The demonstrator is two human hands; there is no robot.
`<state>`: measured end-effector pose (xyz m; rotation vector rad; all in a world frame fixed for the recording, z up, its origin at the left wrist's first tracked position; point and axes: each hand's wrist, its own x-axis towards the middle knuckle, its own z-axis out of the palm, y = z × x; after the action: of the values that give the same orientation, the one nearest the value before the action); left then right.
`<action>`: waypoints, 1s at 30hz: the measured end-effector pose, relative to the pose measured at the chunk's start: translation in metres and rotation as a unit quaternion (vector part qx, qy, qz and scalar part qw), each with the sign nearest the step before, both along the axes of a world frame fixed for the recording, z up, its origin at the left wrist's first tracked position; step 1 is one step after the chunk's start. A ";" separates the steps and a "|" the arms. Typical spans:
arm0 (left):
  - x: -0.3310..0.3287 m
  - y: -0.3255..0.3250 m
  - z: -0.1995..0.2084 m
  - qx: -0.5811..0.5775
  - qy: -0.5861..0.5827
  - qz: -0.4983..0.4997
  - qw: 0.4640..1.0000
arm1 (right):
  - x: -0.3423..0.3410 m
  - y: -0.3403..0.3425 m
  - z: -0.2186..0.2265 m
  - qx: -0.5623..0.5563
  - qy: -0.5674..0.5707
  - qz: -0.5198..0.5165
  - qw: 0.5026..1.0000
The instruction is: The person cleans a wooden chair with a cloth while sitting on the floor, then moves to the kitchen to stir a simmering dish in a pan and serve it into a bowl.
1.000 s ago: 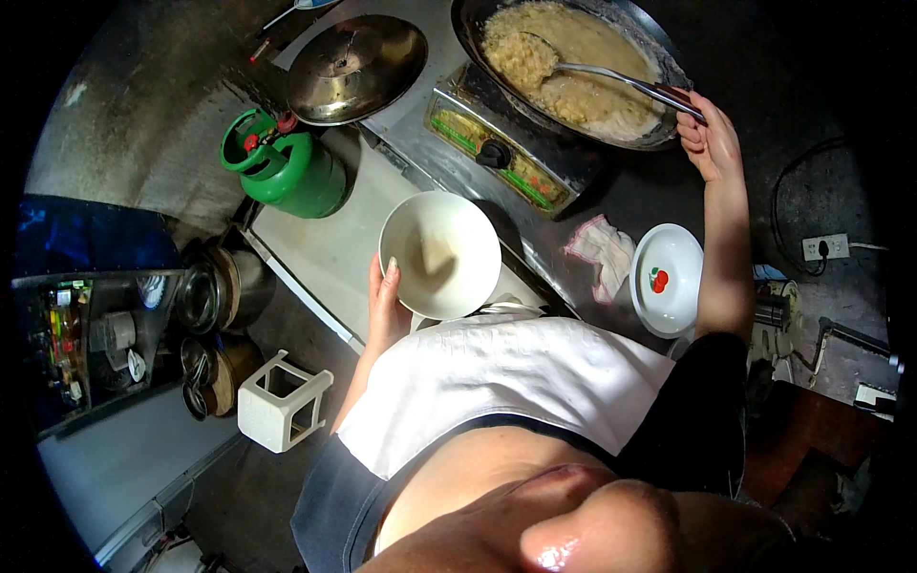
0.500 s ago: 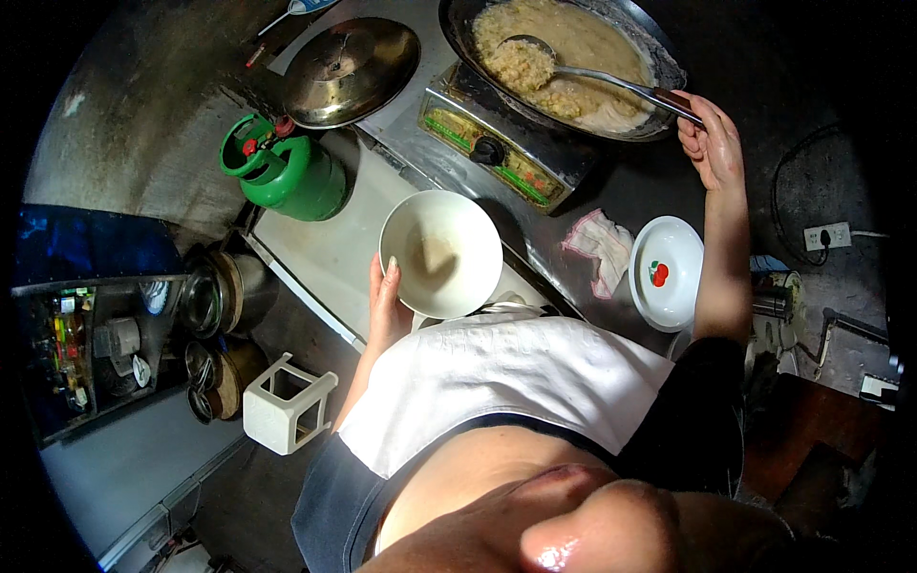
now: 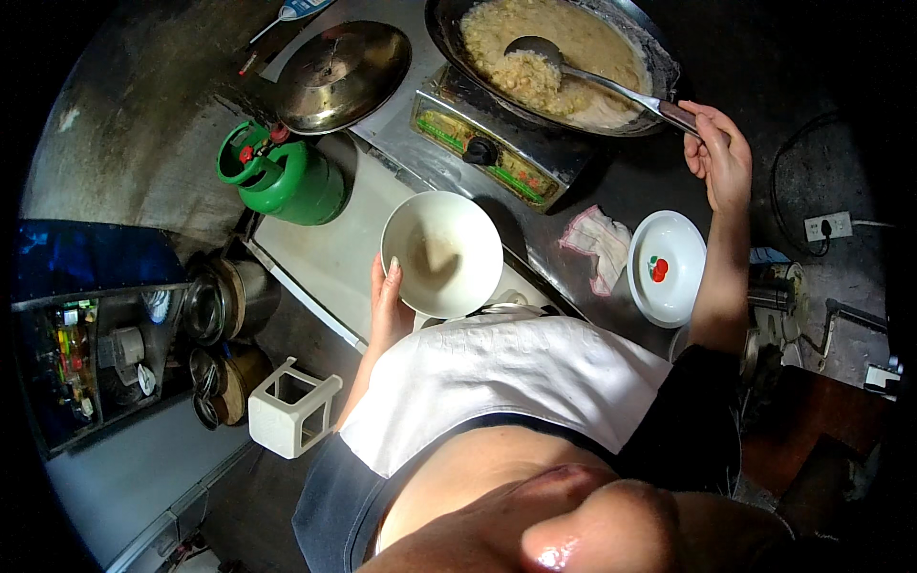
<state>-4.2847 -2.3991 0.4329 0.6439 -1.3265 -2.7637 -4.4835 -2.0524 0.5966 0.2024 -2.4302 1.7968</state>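
My left hand [image 3: 386,304] is closed on the rim and side of a white bowl [image 3: 473,250], held in front of my apron. The bowl tilts toward the view, with only a brownish patch inside that may be residue or shadow. Out at the far right, my right hand [image 3: 720,160] grips the dark handle end of a ladle [image 3: 619,90]. The ladle's head lies in a thick, pale, lumpy porridge-like food [image 3: 583,33], heaped with some of it. That food fills a large dark wok [image 3: 666,72].
Beneath the wok stands a gas stove [image 3: 492,143] with a black knob. A metal lid [image 3: 344,76] and a green gas cylinder [image 3: 291,181] are at the left. By my right forearm are a cloth [image 3: 599,248] and a white dish [image 3: 659,301]. A stool [image 3: 291,409] stands lower left.
The ladle's head has shifted slightly within the food, and my right hand has moved a little right and nearer. The bowl stays almost where it was in my left hand.
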 end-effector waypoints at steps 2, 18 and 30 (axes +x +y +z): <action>-0.002 0.002 0.002 0.002 -0.001 -0.006 1.000 | 0.011 0.002 0.003 0.048 0.045 0.004 0.998; -0.008 -0.008 0.002 -0.001 -0.018 0.006 1.000 | 0.082 -0.031 0.016 0.430 0.154 -0.005 0.890; -0.001 -0.037 -0.011 0.008 -0.005 0.027 1.000 | 0.051 -0.147 -0.145 -0.073 -0.119 0.157 0.978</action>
<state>-4.2857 -2.4357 0.4223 0.6842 -1.2710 -2.7335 -4.4326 -2.1998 0.4518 0.4005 -2.5232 2.2416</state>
